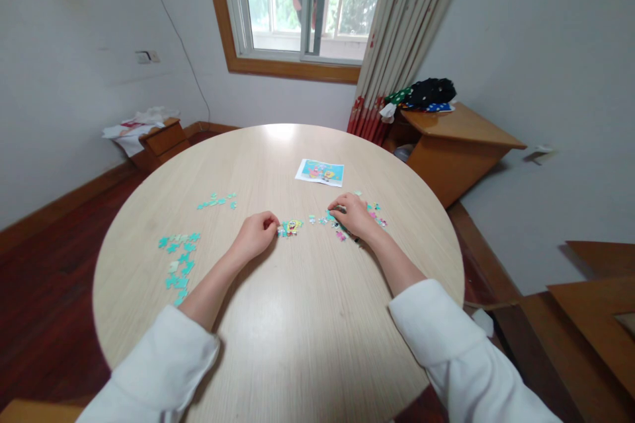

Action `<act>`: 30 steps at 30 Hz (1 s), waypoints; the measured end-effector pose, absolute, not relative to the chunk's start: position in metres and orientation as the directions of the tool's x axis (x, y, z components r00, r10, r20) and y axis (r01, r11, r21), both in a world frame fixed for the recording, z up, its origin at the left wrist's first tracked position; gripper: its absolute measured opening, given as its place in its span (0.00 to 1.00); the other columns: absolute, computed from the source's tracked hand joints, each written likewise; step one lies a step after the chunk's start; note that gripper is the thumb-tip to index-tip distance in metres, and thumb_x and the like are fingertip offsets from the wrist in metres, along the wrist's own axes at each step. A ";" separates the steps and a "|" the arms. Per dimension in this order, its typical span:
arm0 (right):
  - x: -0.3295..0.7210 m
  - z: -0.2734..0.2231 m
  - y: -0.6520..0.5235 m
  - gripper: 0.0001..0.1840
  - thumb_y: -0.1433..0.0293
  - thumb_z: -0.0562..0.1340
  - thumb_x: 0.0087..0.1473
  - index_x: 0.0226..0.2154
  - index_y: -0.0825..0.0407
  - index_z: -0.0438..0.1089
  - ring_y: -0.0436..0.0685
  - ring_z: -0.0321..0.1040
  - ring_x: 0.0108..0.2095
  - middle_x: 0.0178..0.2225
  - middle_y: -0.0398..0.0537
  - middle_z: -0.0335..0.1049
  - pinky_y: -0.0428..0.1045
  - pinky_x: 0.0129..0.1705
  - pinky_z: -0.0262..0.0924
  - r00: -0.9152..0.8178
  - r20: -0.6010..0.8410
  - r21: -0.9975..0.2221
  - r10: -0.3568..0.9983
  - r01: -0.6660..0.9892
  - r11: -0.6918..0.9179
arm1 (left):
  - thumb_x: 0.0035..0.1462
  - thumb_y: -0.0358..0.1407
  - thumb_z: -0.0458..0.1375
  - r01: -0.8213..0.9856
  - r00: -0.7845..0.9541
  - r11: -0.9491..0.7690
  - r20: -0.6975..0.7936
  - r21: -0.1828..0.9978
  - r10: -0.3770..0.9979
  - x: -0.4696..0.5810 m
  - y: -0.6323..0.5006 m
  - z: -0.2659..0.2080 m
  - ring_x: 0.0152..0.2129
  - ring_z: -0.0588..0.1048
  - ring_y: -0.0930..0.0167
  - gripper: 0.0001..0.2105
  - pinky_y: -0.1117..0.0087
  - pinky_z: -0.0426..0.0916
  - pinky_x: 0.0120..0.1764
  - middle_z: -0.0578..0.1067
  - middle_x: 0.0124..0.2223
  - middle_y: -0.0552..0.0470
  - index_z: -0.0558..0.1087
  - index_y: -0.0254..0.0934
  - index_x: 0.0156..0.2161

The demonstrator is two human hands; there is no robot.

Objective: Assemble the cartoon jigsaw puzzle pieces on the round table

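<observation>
- what's by the left hand (255, 236)?
- the joined puzzle section (292, 228), just to the right of its curled fingers. i can't tell whether they grip it.
- and the right hand (353, 215)?
- its fingers bend down over loose pieces (340, 236); whether they pinch one, i can't tell.
- beyond those fingers?
- a picture sheet (321, 173) on the table (297, 344). teal pieces (187, 268) lie well left of the left fingers.
</observation>
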State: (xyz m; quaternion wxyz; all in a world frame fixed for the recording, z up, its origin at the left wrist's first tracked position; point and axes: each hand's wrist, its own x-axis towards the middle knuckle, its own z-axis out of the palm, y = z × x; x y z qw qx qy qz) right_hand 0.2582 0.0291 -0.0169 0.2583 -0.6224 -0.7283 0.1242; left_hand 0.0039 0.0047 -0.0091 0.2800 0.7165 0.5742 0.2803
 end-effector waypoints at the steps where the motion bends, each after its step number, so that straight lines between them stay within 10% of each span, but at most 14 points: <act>1: 0.258 -0.017 0.029 0.06 0.72 0.62 0.49 0.31 0.49 0.75 0.59 0.61 0.45 0.39 0.50 0.69 0.55 0.46 0.48 -0.089 0.221 -0.496 0.971 0.847 0.191 | 0.47 0.31 0.48 0.665 0.183 -0.186 0.085 0.724 0.980 0.004 0.005 -0.009 0.24 0.70 0.71 0.09 0.71 0.61 0.30 0.74 0.26 0.50 0.72 0.34 0.28; 30: 0.252 -0.013 0.027 0.05 0.73 0.61 0.49 0.31 0.52 0.72 0.56 0.63 0.40 0.35 0.49 0.71 0.52 0.44 0.51 -0.069 0.197 -0.466 0.978 0.871 0.156 | 0.48 0.31 0.49 0.685 0.179 -0.192 0.092 0.703 0.979 0.004 0.005 -0.010 0.24 0.71 0.71 0.10 0.71 0.62 0.31 0.75 0.26 0.50 0.73 0.34 0.28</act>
